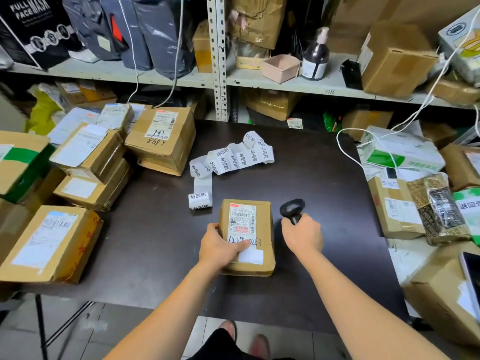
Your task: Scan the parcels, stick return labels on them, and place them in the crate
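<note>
A small cardboard parcel (262, 231) with a shipping label and handwritten numbers rests on the dark table (324, 193). My left hand (220, 246) grips its left side, thumb across the label. My right hand (304, 236) holds a black barcode scanner (292, 209) just right of the parcel, its head turned toward the label. A strip of white return labels (231, 159) lies unrolled behind the parcel. No crate is in view.
Stacked cardboard parcels (91, 162) crowd the table's left side, and more boxes and packets (405, 206) fill the right. A metal shelf (220, 81) with boxes, grey bags and a bottle stands behind. White cables (345, 152) trail over the right edge.
</note>
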The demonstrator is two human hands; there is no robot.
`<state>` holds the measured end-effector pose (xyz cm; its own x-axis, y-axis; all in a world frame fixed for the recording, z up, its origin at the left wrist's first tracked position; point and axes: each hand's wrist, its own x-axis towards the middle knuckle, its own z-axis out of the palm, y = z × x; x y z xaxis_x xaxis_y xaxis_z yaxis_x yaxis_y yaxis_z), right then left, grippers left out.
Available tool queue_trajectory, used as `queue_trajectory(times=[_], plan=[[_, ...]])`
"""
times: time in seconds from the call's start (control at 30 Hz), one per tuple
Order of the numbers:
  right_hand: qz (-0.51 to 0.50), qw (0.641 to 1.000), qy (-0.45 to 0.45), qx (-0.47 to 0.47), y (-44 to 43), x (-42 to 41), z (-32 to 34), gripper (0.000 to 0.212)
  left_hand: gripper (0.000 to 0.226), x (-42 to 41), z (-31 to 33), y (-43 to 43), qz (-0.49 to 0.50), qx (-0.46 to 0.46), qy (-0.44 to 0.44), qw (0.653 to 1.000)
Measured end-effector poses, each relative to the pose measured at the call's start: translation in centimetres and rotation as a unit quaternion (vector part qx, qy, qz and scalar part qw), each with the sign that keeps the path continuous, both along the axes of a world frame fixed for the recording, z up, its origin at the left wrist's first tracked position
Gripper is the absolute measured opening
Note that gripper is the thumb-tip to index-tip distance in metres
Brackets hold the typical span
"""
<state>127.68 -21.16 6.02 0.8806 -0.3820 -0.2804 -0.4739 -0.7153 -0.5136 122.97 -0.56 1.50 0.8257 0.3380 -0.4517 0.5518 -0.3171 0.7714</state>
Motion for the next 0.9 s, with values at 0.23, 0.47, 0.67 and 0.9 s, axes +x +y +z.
queue_trajectory(times=[0.23, 0.47, 0.67, 0.9], plan=[[0.037, 0.977, 0.001, 0.212, 1.6, 0.2, 5.5, 0.027, 0.090, 1.7, -0.2, -1.9, 0.026, 0.014, -0.007, 1.000], [0.057, 0.979, 0.021, 0.194, 1.8, -0.6, 7.7, 0.026, 0.089, 2.7, -0.4, -2.0, 0.015, 0.011, -0.011, 1.000], [0.053, 0.981, 0.012, 0.188, 1.8, -0.9, 8.5, 0.028, 0.093, 2.6, -0.5, -1.9, 0.012, 0.004, -0.015, 1.000], [0.043, 0.980, 0.018, 0.192, 2.3, -1.4, 9.1, 0.030, 0.094, 2.4, -0.1, -1.9, 0.007, 0.001, -0.009, 1.000]])
